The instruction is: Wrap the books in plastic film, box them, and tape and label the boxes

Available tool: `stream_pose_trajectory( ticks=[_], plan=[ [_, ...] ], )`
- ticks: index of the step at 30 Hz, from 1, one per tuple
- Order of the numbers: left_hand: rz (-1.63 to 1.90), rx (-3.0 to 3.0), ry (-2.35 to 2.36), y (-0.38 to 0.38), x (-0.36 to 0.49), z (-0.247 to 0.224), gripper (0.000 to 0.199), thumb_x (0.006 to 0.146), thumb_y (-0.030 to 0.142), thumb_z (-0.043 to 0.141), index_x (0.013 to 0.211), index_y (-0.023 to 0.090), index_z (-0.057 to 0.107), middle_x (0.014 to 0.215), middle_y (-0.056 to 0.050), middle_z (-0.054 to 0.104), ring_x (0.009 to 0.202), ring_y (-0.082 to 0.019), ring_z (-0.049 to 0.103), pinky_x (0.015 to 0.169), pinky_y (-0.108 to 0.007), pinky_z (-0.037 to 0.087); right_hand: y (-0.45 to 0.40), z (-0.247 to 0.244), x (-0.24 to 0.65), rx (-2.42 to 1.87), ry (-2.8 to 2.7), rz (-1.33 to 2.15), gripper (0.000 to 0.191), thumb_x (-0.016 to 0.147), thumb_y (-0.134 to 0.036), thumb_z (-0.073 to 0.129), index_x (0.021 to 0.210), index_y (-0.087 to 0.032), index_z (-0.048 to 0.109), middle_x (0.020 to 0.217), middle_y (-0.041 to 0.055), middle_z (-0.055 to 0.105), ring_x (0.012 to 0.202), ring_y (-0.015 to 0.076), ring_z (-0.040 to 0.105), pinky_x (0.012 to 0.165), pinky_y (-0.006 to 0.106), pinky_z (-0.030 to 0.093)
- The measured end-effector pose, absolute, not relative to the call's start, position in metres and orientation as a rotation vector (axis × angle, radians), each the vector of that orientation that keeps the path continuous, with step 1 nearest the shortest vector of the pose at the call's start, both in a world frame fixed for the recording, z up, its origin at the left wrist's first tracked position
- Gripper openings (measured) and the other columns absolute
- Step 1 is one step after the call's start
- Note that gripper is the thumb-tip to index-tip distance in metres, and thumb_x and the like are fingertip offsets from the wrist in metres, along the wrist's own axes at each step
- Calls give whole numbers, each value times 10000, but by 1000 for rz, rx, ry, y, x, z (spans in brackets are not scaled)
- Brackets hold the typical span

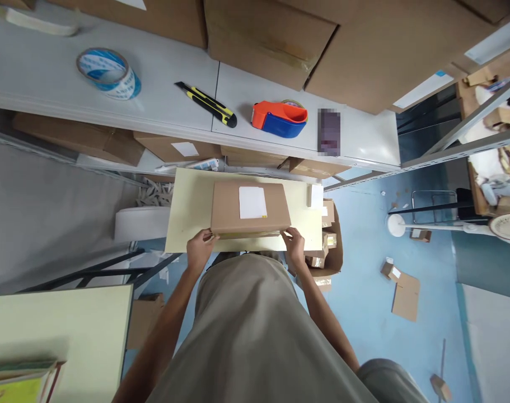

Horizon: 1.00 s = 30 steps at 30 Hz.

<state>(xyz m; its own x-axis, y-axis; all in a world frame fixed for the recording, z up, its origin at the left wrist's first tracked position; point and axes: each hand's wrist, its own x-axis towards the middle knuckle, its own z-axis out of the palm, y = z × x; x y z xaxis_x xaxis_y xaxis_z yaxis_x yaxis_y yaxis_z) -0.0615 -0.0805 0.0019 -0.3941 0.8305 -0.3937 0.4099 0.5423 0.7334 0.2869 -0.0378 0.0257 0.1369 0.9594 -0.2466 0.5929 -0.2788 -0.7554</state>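
As the left grip (199,249) and the right grip (294,244) pinch its near corners, a brown carton (252,225) lies flat on the worktop (191,201)

Though nothing here shows its weight, the carton looks manageable for two-handed lifting. Its cardboard should be stiff along the folded edges and softer in the middle of the broad top, where a hard press might dent it. Dry, matt card ought to give bare skin fair purchase. The contents are hidden, so how fragile the load is cannot be told. For lifting, the surest hold would likely be low on the two short ends, just beyond each grip, palms flat against the walls; the near corners suit steadying better than carrying.

The left grip is drawn nearly closed, thumb and fingers on the near left corner; the right grip does likewise at the near right corner. Whether they nip the wall itself or a loose edge of it is too small to tell.

The carton sits between the two grips and just beyond them, longer from side to side than it is deep. Its top is plain brown, with a white label (252,202) near the middle that has a small yellow mark at its near right corner. Low on the near side, between the grips, runs a yellowish strip (249,235), flap or tape, I cannot say which.
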Motion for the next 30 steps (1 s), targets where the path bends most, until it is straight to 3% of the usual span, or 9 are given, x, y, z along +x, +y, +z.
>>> stream_pose_trajectory(
  ticks=[6, 12, 18, 23, 26, 30],
  plan=[
    [550, 1015, 1990, -92, -72, -17, 280, 818, 262, 727, 1094, 219, 741, 1075, -109, 848, 1076, -312, 811, 944, -364, 615, -60, 20, 260, -2178, -1454, 990, 367, 885, -527, 646, 950, -191, 779, 1087, 168, 833, 1071, 380, 785, 952, 511, 618],
    [465, 1222, 1995, -70, -112, -32, 265, 880, 346, 675, 1094, 222, 769, 1089, -126, 845, 1108, -344, 797, 953, -403, 608, -41, 38, 222, -2162, -1479, 985, 315, 852, -503, 684, 1075, -328, 821, 983, 53, 855, 1026, 387, 786, 874, 535, 640],
    [537, 1355, 1968, -49, -131, -16, 479, 833, 151, 579, 1276, 246, 734, 1285, -105, 802, 1207, -331, 766, 1065, -454, 595, 29, 82, 237, -1961, -1569, 648, 523, 980, -388, 477, 1391, -156, 700, 1331, 204, 761, 1221, 335, 741, 1057, 563, 599],
    [875, 1337, 2024, -44, -113, 31, 441, 933, 244, 496, 1312, 249, 723, 1379, -98, 761, 1222, -321, 758, 1098, -490, 588, 145, 163, 229, -1581, -1986, 191, 503, 1056, -281, 404, 1512, -157, 575, 1547, 197, 610, 1459, 308, 560, 1240, 568, 443],
    [973, 1316, 1990, -47, -86, 62, 415, 972, 314, 471, 1293, 285, 732, 1356, -76, 774, 1206, -310, 763, 1078, -472, 597, 209, 201, 209, -1484, -2140, 134, 486, 1042, -215, 444, 1506, -108, 544, 1550, 238, 586, 1465, 333, 531, 1280, 615, 354],
    [1054, 1279, 1931, -55, -41, 90, 383, 1002, 405, 477, 1250, 306, 751, 1332, -59, 786, 1185, -293, 770, 1056, -427, 602, 265, 221, 195, -1351, -2245, 260, 492, 996, -213, 567, 1456, -43, 534, 1469, 288, 626, 1386, 365, 563, 1261, 648, 348]
  ],
)
